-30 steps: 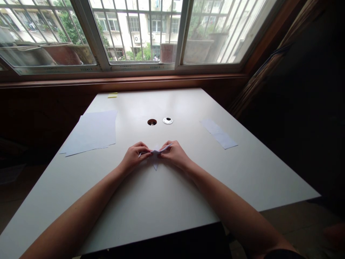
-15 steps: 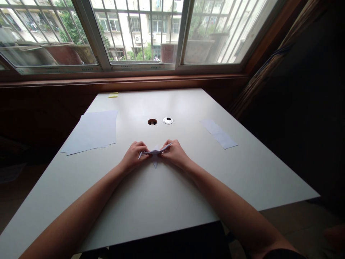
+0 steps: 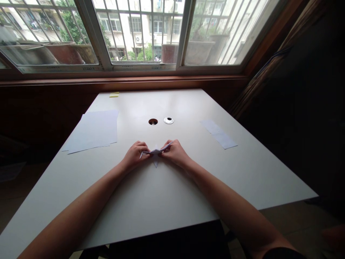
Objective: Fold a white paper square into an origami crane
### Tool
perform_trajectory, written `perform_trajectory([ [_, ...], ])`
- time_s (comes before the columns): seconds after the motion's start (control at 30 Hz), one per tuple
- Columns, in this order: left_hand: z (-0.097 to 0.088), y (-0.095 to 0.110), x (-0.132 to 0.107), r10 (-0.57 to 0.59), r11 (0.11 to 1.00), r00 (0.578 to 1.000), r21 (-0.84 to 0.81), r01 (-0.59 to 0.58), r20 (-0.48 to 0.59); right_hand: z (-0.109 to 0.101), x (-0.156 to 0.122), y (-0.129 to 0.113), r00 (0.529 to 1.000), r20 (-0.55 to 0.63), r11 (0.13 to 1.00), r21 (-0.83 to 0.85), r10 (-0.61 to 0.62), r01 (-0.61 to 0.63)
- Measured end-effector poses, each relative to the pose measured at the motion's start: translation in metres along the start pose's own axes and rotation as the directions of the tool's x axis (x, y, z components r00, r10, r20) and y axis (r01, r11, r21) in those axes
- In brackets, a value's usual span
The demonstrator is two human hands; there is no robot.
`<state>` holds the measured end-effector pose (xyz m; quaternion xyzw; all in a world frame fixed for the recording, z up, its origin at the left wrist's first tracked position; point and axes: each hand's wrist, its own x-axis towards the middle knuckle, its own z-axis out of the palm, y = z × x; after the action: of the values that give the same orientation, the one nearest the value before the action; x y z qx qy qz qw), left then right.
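A small folded piece of white paper [image 3: 155,154] with pointed flaps sits between both hands at the middle of the white table [image 3: 161,194]. My left hand [image 3: 134,155] is closed, pinching the paper's left flap. My right hand [image 3: 175,153] is closed too, pinching the right flap, which sticks up toward the far right. One pointed tip of the paper hangs down toward me, just above the tabletop.
Loose white sheets [image 3: 93,130] lie at the left of the table. A paper strip [image 3: 219,133] lies at the right. A cable hole [image 3: 152,121] and its round cap [image 3: 168,120] sit beyond the hands. A yellow note pad [image 3: 114,95] rests at the far edge below the window.
The hands have lifted the folded paper slightly, so its lower tip shows shorter than before. Both hands keep their pinch and stay in place.
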<state>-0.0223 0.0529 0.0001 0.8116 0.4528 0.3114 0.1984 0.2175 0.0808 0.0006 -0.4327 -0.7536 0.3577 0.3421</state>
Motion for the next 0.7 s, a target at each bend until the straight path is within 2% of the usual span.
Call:
perform_trajectory([
  [0.17,-0.002,0.0,0.001,0.005,0.999,1.0,-0.038,-0.005,0.001,0.001,0.0,-0.003,1.0,0.025,0.999,-0.035,0.014,-0.013],
  [0.33,-0.003,0.001,0.002,-0.023,0.986,1.0,-0.162,0.022,-0.003,0.001,-0.001,-0.005,0.998,0.029,0.996,-0.072,0.053,-0.051],
  [0.53,-0.004,0.003,0.003,-0.126,0.959,0.99,-0.263,0.105,-0.065,-0.004,0.002,-0.001,0.999,0.017,0.995,0.086,-0.046,0.044],
  [0.7,-0.009,0.013,0.005,-0.215,0.931,0.974,-0.317,0.182,-0.074,-0.008,0.006,0.0,1.0,-0.029,0.98,0.201,-0.009,0.014],
])
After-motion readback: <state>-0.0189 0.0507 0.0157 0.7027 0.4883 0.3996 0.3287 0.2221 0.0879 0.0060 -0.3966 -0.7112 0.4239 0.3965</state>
